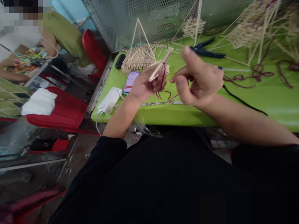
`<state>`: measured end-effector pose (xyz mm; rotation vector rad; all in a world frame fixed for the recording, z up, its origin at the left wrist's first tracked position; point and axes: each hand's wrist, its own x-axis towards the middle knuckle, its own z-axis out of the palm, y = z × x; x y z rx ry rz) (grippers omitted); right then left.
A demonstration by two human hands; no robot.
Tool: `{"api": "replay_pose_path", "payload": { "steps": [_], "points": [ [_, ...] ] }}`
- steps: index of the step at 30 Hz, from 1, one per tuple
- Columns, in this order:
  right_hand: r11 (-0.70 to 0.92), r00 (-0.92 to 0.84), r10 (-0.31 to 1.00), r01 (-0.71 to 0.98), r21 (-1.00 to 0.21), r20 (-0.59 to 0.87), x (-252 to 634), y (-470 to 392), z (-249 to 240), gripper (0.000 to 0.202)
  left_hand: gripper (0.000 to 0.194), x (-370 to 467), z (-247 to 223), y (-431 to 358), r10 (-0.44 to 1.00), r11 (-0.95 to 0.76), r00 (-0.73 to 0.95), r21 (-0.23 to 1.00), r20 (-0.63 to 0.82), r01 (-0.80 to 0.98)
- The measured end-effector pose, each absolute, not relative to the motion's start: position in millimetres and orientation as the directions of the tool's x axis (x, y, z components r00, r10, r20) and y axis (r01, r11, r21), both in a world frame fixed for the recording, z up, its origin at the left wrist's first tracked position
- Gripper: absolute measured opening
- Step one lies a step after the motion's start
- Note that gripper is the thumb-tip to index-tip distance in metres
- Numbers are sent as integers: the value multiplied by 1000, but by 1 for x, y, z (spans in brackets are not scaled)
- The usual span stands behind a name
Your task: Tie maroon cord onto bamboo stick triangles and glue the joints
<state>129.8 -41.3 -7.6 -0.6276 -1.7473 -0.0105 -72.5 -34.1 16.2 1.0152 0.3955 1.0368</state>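
Note:
My left hand [146, 82] is closed around a small bundle of pale wooden sticks [161, 64], which tilts up to the right. Purple cord [164, 69] is looped on the sticks and hangs by the fingers. Just to the right, my right hand [198, 77] is raised with its thumb and fingers apart, slightly blurred. Nothing shows between those fingers. Loose purple cord ends [171, 96] lie on the green tabletop [187, 116] below the hands. Behind the left hand is a pile of cut sticks [137, 59], with a triangular stick frame [134, 34] standing at it.
A phone [132, 80] and a white adapter [109, 99] lie at the left. Behind my right hand are a dark blue plier-like tool [207, 52] and stick structures [247, 34] with purple cord. A perforated metal panel [149, 18] stands behind. Another person [67, 37] sits at left.

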Motion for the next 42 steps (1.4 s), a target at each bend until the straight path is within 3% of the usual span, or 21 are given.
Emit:
{"api": "replay_pose_path", "payload": {
  "steps": [3, 5, 7, 10, 14, 16, 18, 21, 25, 27, 30, 32, 35, 39, 42],
  "points": [
    [854, -56, 265, 478, -207, 963, 127, -48, 2, 68, 52, -72, 17, -33, 881, 144, 455, 841, 131, -522],
    [866, -115, 247, 471, -166, 962, 127, -54, 9, 51, 53, -73, 17, -32, 895, 133, 426, 833, 132, -537],
    [900, -251, 292, 399, -176, 923, 129, -59, 13, 51, 51, -75, 17, -31, 891, 107, 424, 835, 160, -539],
    [929, -435, 343, 291, -230, 832, 129, -63, 11, 61, 48, -77, 17, -31, 857, 56, 459, 844, 234, -534],
    [912, -248, 329, 335, -238, 911, 128, -60, 3, 99, 50, -76, 23, -35, 817, 70, 505, 821, 279, -567],
    [857, -178, 360, 451, -249, 916, 130, -56, 2, 95, 53, -74, 27, -37, 819, 100, 511, 811, 262, -576],
    [836, -241, 370, 507, -208, 898, 134, -51, 2, 92, 55, -73, 30, -38, 846, 129, 491, 813, 208, -567],
    [902, -391, 245, 429, -60, 887, 137, -46, -1, 99, 55, -74, 33, -40, 878, 172, 460, 812, 130, -558],
    [929, -292, 135, 371, -18, 947, 132, -46, -1, 124, 58, -75, 34, -40, 891, 206, 444, 792, 90, -574],
    [902, -267, 197, 427, -67, 943, 132, -49, 1, 116, 63, -76, 34, -39, 875, 194, 466, 787, 131, -586],
    [851, -396, 303, 521, -60, 867, 135, -49, 0, 99, 68, -77, 30, -35, 865, 181, 477, 792, 154, -583],
    [858, -464, 279, 513, -2, 841, 136, -45, -6, 102, 68, -77, 26, -32, 901, 178, 421, 793, 107, -582],
    [865, -428, 239, 502, 9, 871, 135, -41, -13, 111, 67, -77, 24, -31, 941, 161, 334, 794, 56, -586],
    [819, -353, 349, 565, -99, 868, 136, -49, -6, 118, 61, -76, 27, -33, 900, 156, 421, 819, 113, -553],
    [822, -407, 349, 566, -67, 844, 137, -52, -2, 109, 59, -76, 28, -34, 883, 133, 445, 831, 148, -541]
  ]
}}
